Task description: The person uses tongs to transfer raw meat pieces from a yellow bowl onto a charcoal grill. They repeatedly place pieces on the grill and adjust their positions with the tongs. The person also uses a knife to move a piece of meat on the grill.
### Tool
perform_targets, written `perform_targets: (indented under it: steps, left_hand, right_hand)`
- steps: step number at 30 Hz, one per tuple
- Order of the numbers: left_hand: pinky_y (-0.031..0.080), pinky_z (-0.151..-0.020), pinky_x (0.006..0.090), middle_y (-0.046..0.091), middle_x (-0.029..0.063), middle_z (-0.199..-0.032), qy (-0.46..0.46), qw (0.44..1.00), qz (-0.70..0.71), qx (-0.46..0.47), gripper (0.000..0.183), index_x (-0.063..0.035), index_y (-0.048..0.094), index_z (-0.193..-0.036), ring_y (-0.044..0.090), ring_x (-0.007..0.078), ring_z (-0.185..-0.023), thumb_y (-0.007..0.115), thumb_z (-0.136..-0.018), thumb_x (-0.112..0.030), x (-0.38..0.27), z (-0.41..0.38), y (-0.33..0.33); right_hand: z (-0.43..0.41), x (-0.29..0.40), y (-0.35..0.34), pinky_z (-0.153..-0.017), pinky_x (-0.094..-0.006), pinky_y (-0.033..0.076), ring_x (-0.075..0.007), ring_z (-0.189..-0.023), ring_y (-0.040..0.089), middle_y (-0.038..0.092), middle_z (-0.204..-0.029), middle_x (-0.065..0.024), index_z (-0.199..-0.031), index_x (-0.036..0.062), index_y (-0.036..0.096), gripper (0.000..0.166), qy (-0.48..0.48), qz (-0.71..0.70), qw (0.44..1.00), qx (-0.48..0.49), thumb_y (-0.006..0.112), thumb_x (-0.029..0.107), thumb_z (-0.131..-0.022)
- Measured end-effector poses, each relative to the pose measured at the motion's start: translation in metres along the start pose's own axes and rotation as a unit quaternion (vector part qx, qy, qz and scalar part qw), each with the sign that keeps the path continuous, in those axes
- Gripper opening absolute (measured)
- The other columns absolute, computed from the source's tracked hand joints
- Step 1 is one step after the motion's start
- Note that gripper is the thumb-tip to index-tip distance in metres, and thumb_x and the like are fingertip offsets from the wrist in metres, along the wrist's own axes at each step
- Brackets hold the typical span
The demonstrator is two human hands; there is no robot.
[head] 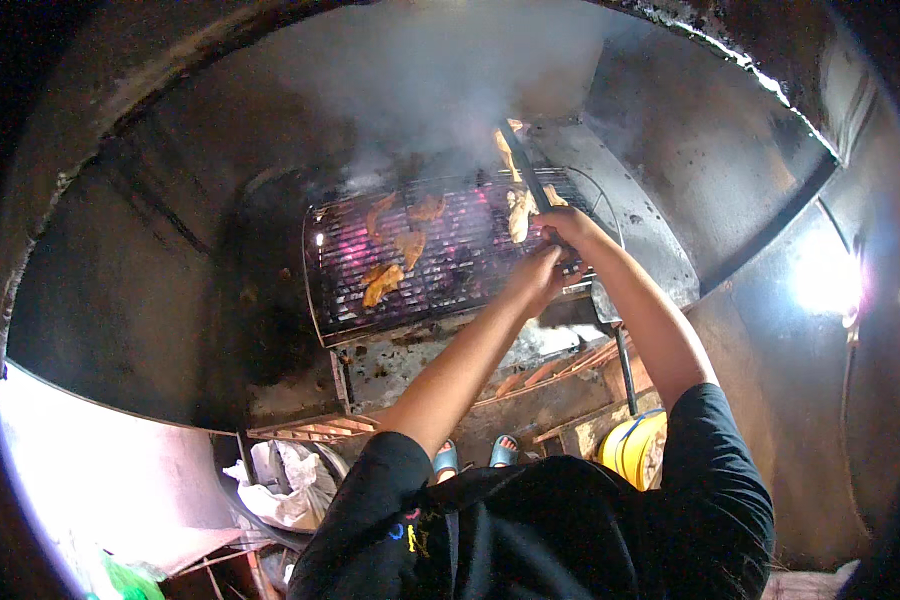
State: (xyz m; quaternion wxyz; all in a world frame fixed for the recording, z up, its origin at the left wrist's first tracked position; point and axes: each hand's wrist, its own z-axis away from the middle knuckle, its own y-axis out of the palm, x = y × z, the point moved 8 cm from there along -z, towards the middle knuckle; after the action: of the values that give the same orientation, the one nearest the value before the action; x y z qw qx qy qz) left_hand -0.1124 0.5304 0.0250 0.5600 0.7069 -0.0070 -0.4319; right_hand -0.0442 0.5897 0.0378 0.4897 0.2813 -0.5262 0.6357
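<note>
Both my hands are on one long dark tool (523,166), which looks like tongs and reaches over a smoking charcoal grill. My right hand (572,226) grips it higher up; my left hand (540,276) is closed around its near end. Beside the tool on the right of the wire grate (457,259) lie pale pieces of meat (521,214). Another piece (507,154) is at the tool's far end, and smoke obscures whether it is gripped. Several browned pieces (410,246) rest on the grate's left half, with coals glowing pink beneath.
A sooty metal hood (120,285) curves around the grill. A bright lamp (829,277) shines at the right. A metal rod (627,367) stands below the grill's right end. Near my feet are a yellow bucket (634,448) and a white sack (289,491).
</note>
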Motion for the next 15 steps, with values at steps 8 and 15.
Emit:
perform_targets:
  steps: [8, 15]
  left_hand:
    - [0.042, -0.073, 0.0281, 0.050, 0.0045, -0.085, -0.005, 0.980, 0.195, 0.039, 0.018, -0.0049, 0.046, -0.087, 0.050, 0.0156, -0.078, 0.046, -0.070, 0.000, 0.095, -0.028, -0.031]
    - [0.035, -0.081, 0.0330, 0.051, 0.0038, -0.087, 0.014, 0.977, 0.207, 0.054, 0.022, -0.0064, 0.049, -0.089, 0.048, 0.0165, -0.082, 0.051, -0.067, -0.002, 0.128, -0.017, -0.022]
  right_hand:
    - [-0.026, -0.060, 0.019, -0.049, -0.0316, 0.039, -0.0168, -0.054, 0.050, 0.053, -0.063, -0.0077, -0.075, -0.0004, 0.053, 0.028, -0.151, 0.332, 0.919, 0.149, 0.057, 0.026, -0.067]
    - [0.001, -0.079, 0.011, -0.062, -0.0382, 0.044, -0.0296, -0.071, 0.057, 0.057, -0.075, -0.0190, -0.084, -0.0021, 0.054, 0.033, -0.090, 0.464, 0.873, 0.120, 0.056, 0.026, -0.067]
